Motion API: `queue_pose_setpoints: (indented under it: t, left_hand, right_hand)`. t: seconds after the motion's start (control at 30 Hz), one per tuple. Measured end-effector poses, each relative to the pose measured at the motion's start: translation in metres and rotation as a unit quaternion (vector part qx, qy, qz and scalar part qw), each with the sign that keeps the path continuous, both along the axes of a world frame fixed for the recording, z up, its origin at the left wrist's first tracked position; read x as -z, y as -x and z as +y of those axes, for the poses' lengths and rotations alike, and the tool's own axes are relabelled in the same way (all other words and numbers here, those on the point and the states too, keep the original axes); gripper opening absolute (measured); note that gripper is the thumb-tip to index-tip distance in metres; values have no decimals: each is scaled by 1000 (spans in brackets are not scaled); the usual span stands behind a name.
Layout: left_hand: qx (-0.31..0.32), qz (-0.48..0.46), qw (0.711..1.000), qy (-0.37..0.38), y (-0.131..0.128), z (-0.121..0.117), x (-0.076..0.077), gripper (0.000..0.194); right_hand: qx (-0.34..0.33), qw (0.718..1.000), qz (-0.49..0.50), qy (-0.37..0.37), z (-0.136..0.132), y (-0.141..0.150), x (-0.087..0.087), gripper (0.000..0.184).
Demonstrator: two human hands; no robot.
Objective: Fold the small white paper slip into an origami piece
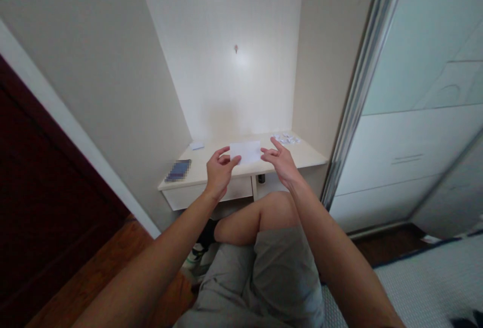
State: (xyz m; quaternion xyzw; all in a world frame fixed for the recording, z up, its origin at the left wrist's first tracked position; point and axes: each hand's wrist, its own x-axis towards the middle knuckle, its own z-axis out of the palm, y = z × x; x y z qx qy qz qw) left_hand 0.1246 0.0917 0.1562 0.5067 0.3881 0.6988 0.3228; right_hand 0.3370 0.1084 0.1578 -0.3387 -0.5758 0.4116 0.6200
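A small white sheet of paper [247,152] is held up in front of a cream desk [302,156]. My left hand [219,171] pinches its left edge between thumb and fingers. My right hand [279,163] pinches its right edge, the other fingers spread. Both arms reach forward over my raised knee. The paper looks flat and hangs a little above the desk top, near its front edge.
On the desk lie a dark blue booklet [178,170] at the left, a small white card [196,145] behind it, and scraps of paper [287,138] at the back right. A wardrobe with drawers [400,167] stands to the right, a bed [426,282] at lower right.
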Motion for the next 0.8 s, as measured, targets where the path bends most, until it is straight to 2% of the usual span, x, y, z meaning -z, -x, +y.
queue_pose_setpoints:
  t: [0.07,0.13,0.17,0.23,0.33,0.4,0.47,0.5,0.57,0.6,0.63,0.67,0.7,0.73,0.8]
  left_hand:
    - [-16,7,1000,-14,6,4,2,65]
    - [-30,9,999,-22,16,13,5,63]
    - [-34,10,999,-23,21,19,8,62]
    - [-33,16,999,-22,32,32,14,61]
    - [-18,35,999,-13,43,54,28,60]
    - [-4,52,999,-8,50,71,39,60]
    - [8,67,998,-10,59,91,50,59]
    - [7,67,998,-11,63,103,55,58]
    - [2,31,999,6,73,132,64,57]
    - [14,1,1000,27,77,149,67,57]
    - [27,-34,998,50,80,167,70,57]
    - [34,-50,996,65,81,185,72,57]
    - [37,-56,995,75,82,205,75,56]
    - [47,-57,993,87,81,224,77,54]
    - [73,-53,989,118,78,262,83,49]
  right_hand:
    - [41,999,-23,-2,2,-8,-3,125]
    - [134,991,-24,2,8,-12,-2,137]
    - [128,992,-13,11,11,-11,0,136]
    - [59,997,-13,44,20,0,8,126]
    - [27,997,-21,70,40,31,23,112]
    - [9,997,-35,73,62,49,30,117]
    - [-10,995,-69,64,92,54,34,132]
    - [16,995,-79,59,108,52,34,139]
    - [121,991,-41,40,143,44,35,138]
    - [133,990,-22,36,160,41,35,135]
    - [93,994,-21,46,176,39,36,128]
    - [15,997,-35,73,193,40,38,118]
    - [-64,990,-54,110,209,43,40,108]
    - [-108,982,-68,141,226,48,43,99]
    - [-124,973,-94,173,261,64,52,83]
